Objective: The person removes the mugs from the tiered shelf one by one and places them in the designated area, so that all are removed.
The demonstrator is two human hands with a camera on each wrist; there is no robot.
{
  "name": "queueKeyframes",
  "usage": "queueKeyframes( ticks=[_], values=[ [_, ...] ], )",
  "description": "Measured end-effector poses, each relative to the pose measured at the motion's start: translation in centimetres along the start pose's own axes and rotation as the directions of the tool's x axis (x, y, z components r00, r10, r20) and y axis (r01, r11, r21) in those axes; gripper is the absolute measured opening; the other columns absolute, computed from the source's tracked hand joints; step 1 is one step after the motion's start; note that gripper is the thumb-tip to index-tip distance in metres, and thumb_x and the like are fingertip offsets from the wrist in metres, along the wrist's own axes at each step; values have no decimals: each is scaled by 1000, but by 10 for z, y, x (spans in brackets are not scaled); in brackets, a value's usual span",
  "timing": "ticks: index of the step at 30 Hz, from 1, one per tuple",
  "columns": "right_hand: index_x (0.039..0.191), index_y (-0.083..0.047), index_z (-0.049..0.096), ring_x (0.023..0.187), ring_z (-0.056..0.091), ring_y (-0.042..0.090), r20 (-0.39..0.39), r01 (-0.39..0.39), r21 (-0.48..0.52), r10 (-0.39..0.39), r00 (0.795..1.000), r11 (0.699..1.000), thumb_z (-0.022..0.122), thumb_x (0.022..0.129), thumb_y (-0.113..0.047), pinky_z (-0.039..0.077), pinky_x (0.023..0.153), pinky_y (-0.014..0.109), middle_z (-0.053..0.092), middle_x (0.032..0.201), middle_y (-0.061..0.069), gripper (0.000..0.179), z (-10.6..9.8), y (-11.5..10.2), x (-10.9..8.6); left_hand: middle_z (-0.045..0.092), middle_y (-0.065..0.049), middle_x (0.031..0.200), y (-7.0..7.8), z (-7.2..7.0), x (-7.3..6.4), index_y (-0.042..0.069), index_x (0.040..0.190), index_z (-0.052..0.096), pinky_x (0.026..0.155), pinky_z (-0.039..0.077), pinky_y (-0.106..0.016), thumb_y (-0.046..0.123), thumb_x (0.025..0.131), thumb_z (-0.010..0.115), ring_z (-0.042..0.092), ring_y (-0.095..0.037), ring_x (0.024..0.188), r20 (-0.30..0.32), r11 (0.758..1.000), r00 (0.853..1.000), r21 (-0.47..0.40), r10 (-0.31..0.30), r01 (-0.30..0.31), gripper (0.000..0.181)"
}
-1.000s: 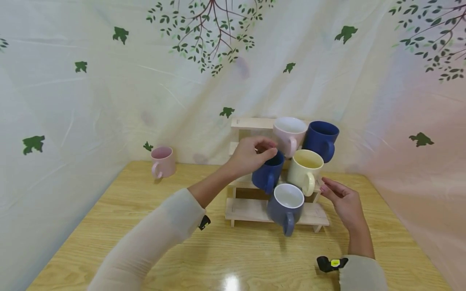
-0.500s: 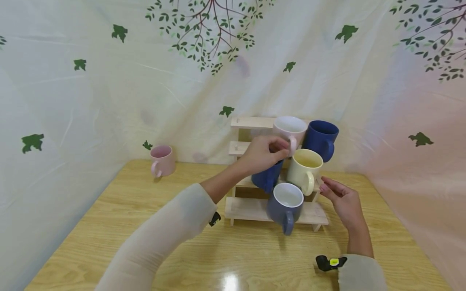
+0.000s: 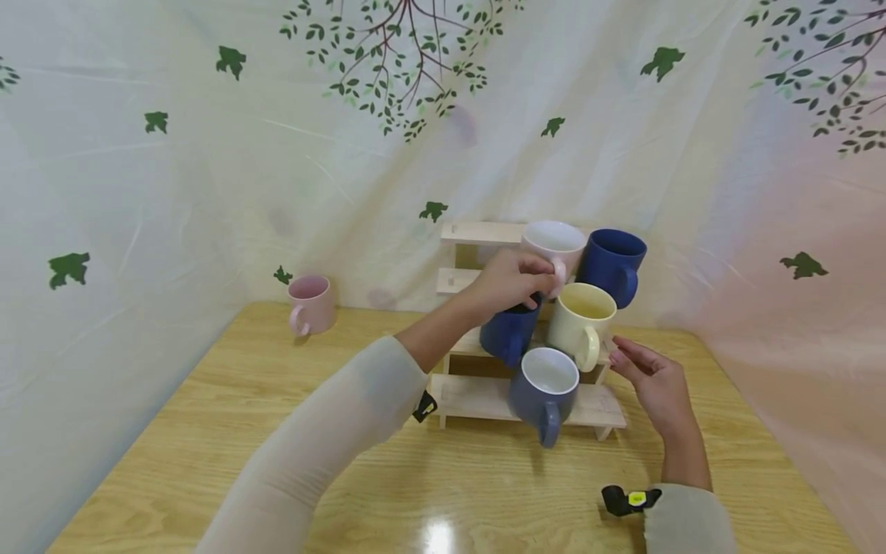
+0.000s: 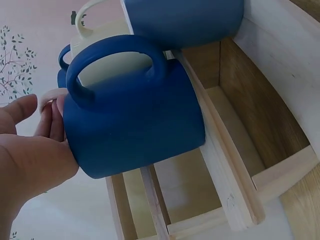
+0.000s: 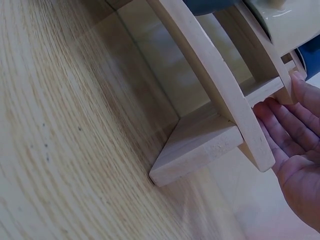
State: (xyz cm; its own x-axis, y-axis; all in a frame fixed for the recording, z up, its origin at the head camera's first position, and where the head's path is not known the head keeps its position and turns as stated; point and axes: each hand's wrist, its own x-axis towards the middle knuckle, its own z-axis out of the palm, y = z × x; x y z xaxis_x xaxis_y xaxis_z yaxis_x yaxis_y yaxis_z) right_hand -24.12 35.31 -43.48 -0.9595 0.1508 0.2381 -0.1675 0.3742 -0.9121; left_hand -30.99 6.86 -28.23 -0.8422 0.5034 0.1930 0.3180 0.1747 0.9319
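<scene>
My left hand [image 3: 508, 283] reaches over a dark blue mug [image 3: 500, 335] and holds the handle of a pale pink mug [image 3: 538, 245] with white interior on the wooden step rack's top level. In the left wrist view its fingers [image 4: 47, 125] lie behind the dark blue mug, at the pink handle [image 4: 51, 94]. My right hand [image 3: 656, 388] pinches the right end of the rack [image 3: 477, 394], thumb above and fingers beneath the middle plank, as the right wrist view shows. Near it on that plank stands a cream mug [image 3: 576, 317].
A second dark blue mug [image 3: 601, 271] stands at the rack's top right. On the lowest plank sits a grey-blue mug [image 3: 534, 396], handle toward me. A pink mug [image 3: 318, 309] stands apart at the table's [image 3: 228, 400] back left, near the fabric backdrop [image 3: 360, 223].
My left hand has moved right, from above the middle-level dark blue mug to the pale pink mug's handle. My right hand and the mugs have stayed in place.
</scene>
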Motion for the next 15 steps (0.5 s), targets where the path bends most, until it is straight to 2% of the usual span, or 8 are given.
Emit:
queueKeyframes(
  ticks=[6, 12, 15],
  values=[
    [144, 2, 55, 95, 70, -2, 5, -3, -13, 3, 1000, 1000, 66, 101, -37, 49, 86, 7, 65, 114, -21, 59, 0, -3, -1, 70, -4, 90, 7, 4, 1, -1, 112, 75, 68, 60, -28, 15, 97, 72, 65, -15, 85, -26, 987, 995, -129, -99, 95, 22],
    [146, -1, 54, 97, 70, -2, 13, -29, -37, 30, 999, 999, 64, 101, -41, 49, 86, 7, 64, 113, -22, 61, -1, -4, -3, 68, -4, 91, 12, 10, 0, -4, 110, 75, 71, 60, -28, 9, 95, 72, 65, -15, 83, -52, 958, 983, -237, -176, 159, 20],
    [146, -2, 54, 97, 70, -2, 17, -36, -48, 36, 999, 998, 64, 100, -42, 49, 86, 7, 64, 114, -21, 62, -1, -4, -3, 67, -4, 94, 14, 13, -1, -5, 110, 73, 77, 61, -29, 7, 96, 71, 66, -16, 83, -59, 937, 976, -298, -211, 185, 18]
  ],
)
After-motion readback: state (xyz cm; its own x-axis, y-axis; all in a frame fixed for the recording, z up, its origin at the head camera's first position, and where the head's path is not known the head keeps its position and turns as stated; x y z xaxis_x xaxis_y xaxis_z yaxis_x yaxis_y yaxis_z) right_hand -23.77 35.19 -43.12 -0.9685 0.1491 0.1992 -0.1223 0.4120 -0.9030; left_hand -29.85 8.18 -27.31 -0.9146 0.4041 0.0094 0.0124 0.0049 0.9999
